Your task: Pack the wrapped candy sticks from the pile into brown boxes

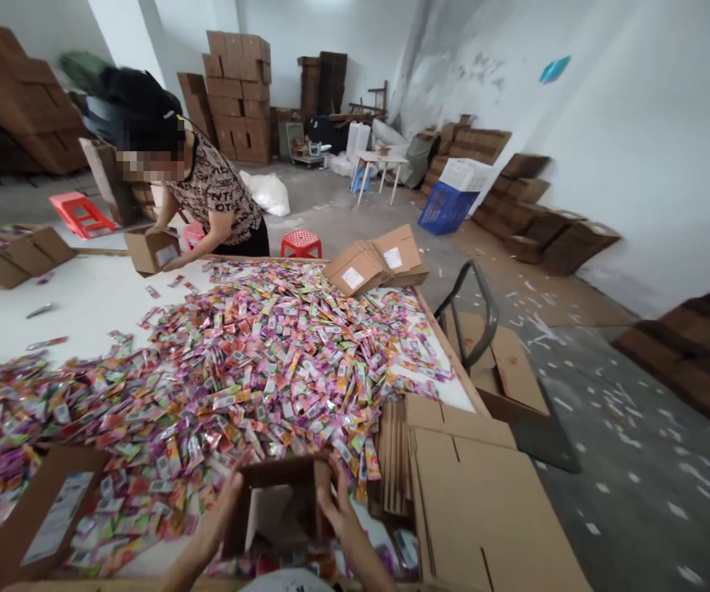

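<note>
Both my hands grip a small open cardboard box (280, 497) at the near edge of the table. My left hand (226, 503) wraps its left wall and my right hand (333, 503) its right wall. The box stands upright with its opening toward me, and I cannot make out what is inside. Just beyond it lies a wide heap of several colourful small packets (249, 362) spread over the white table (83, 304).
Flattened cardboard blanks (484, 501) are stacked at my right, another flat box (39, 514) at my left. Across the table a person (206, 193) bends over a small box (150, 249). Labelled boxes (376, 261) sit at the far corner. A trolley (484, 345) stands right of the table.
</note>
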Tool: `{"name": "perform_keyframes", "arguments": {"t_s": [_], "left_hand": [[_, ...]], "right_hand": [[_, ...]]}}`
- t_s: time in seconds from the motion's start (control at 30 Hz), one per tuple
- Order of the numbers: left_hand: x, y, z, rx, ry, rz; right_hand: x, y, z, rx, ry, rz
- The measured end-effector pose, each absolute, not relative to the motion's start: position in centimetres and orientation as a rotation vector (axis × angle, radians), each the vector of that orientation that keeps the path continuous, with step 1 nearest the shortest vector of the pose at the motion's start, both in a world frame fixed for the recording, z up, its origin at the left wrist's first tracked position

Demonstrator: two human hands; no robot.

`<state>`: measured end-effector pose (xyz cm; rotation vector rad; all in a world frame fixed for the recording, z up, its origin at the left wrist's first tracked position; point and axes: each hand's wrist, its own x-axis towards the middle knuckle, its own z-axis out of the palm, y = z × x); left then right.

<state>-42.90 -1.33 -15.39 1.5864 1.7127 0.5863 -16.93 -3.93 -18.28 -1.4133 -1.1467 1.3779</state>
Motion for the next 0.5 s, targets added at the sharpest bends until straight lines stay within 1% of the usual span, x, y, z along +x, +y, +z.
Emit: {"name": "perform_keyframes", "arguments": {"t_s": [0.1,0.23,0.33,0.4,0.5], "left_hand": [[-42.6,-3.1,-17.8,1.533,1.526,0.732],[-43.2,-4.5,-20.0,1.539,1.521,0.821],[-45.4,-5.4,-19.2,1.658,1.439,0.712],[-47.0,-5.8,-17.7,1.702,1.304,0.609],[-48.4,-5.6,-15.7,1.695,1.155,0.553]], "right_hand": [[-17.0,-4.6,-20.8,-1.470,-1.249,1.238],[-16.6,-5.2,-20.2,-1.493,-1.324,0.940],[-15.3,-5.9,-18.9,-1.524,-1.443,0.902],[-14.2,-6.4,-18.3,-1.532,-1.533,0.959],[-13.0,-6.7,-17.8,-1.513,-1.563,1.093]]}}
